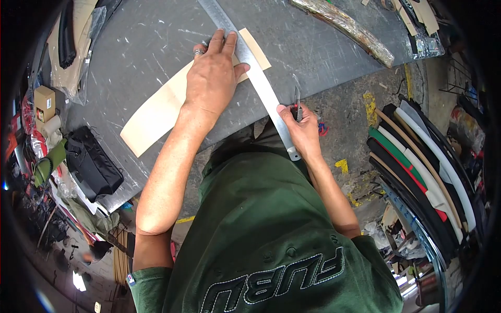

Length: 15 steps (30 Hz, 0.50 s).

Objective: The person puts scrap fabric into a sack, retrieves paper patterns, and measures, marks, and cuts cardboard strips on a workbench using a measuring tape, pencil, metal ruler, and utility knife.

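A long metal ruler (264,89) lies slantwise across a tan strip of sheet material (156,116) on the dark worktable. My left hand (213,78) presses down on the ruler and the strip, fingers stretched out flat, with a ring on one finger. Part of the strip is hidden under this hand; its far end shows beyond the ruler. In my right hand (304,134) is a utility knife (297,108), its blade pointing up and away from me. The right thumb rests against the ruler near its holed end, which sticks out past the table edge.
A long plastic-wrapped roll (348,30) lies at the table's far right. On the left are a black bag (94,163), a small cardboard box (45,103) and plastic-wrapped pieces. Several rolls of coloured material (412,161) stand to the right, beyond the scratched table's (156,36) edge.
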{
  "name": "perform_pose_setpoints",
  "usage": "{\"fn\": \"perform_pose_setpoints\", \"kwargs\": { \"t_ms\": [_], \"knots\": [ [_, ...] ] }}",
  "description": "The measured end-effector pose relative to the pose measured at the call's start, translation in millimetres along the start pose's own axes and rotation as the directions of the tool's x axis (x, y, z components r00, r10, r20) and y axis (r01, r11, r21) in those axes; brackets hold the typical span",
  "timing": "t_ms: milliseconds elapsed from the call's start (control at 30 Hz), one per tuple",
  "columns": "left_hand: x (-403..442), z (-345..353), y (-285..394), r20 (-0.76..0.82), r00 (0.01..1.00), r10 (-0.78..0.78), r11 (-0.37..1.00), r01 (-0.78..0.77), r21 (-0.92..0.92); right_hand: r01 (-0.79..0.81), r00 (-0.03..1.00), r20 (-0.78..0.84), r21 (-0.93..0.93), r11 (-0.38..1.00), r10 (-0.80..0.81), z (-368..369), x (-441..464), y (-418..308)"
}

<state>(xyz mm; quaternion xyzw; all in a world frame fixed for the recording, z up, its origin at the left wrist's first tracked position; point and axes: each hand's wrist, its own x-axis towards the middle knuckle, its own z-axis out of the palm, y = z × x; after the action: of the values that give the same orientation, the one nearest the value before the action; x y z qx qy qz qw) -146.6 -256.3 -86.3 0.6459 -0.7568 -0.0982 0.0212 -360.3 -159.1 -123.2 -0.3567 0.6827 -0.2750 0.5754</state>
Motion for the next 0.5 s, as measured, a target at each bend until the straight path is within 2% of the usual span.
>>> {"fn": "perform_pose_setpoints", "kwargs": {
  "t_ms": [500],
  "knots": [
    [-1.4,1.3,0.1,-0.016,1.000,0.004,1.000,-0.004,0.016,-0.018,1.000,0.019,-0.025,1.000,0.019,-3.2,2.8,-1.5]
  ]
}}
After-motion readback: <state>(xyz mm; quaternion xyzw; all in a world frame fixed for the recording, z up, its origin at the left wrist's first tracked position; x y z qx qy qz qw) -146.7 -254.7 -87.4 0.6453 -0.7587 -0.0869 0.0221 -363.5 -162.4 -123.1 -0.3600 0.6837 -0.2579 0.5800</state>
